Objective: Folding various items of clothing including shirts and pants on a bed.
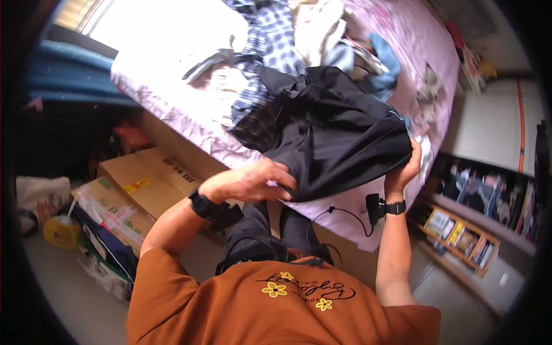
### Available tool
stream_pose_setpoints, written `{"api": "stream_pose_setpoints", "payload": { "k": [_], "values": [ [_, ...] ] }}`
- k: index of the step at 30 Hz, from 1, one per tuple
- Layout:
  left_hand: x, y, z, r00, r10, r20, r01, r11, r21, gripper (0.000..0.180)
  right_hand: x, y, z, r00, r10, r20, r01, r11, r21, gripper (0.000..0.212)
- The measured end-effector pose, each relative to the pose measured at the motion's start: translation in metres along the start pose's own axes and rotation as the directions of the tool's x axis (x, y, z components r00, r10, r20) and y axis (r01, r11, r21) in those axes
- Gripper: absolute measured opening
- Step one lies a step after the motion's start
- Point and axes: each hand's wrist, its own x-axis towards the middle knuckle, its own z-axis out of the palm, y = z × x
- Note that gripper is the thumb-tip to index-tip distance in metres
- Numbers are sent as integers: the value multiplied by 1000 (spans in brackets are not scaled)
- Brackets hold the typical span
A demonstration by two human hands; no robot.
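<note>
A black garment (pixel 339 132) is stretched between my two hands over the near side of the bed. Its exact kind cannot be told from its folds. My left hand (pixel 259 179) has its fingers closed at the garment's near left corner. At the right edge of the cloth, my right hand (pixel 406 168) grips it, with the fingers partly hidden behind the fabric. The far part of the garment rests against a blue and white checked garment (pixel 275 29) and other clothes.
The bed has a pink patterned sheet (pixel 391 20) and carries a heap of clothes, including a cream garment (pixel 316 26) and a blue one (pixel 384 60). Cardboard boxes (pixel 152 172) stand at the left. On the right are an open drawer of clothes (pixel 489 195) and a wooden tray (pixel 460 238).
</note>
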Motion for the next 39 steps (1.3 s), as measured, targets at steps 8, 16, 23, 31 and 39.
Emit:
{"api": "stream_pose_setpoints", "payload": {
  "k": [8, 16, 23, 31, 39],
  "values": [
    [14, -71, 39, 832, -402, -383, 475, 873, 115, 12, -161, 60, -122, 630, 15, 776, 51, 997, -61, 28],
    [-20, -173, 89, 684, -657, -317, 725, 567, 391, 19, -206, 178, -98, 756, 392, 525, -391, 913, -118, 10],
    [-15, -173, 118, 743, -535, -403, 639, 387, 665, 32, -217, 242, -69, 898, 386, 210, -327, 906, -268, 32],
    [76, -178, 204, 835, -542, -92, 543, 786, 297, 41, -217, 237, -100, 381, 603, 701, -719, 670, -185, 29],
    [120, -229, 245, 881, -402, -250, 471, 690, 550, 40, -104, 225, -103, 670, 656, 349, -742, 602, 294, 14]
  ]
}}
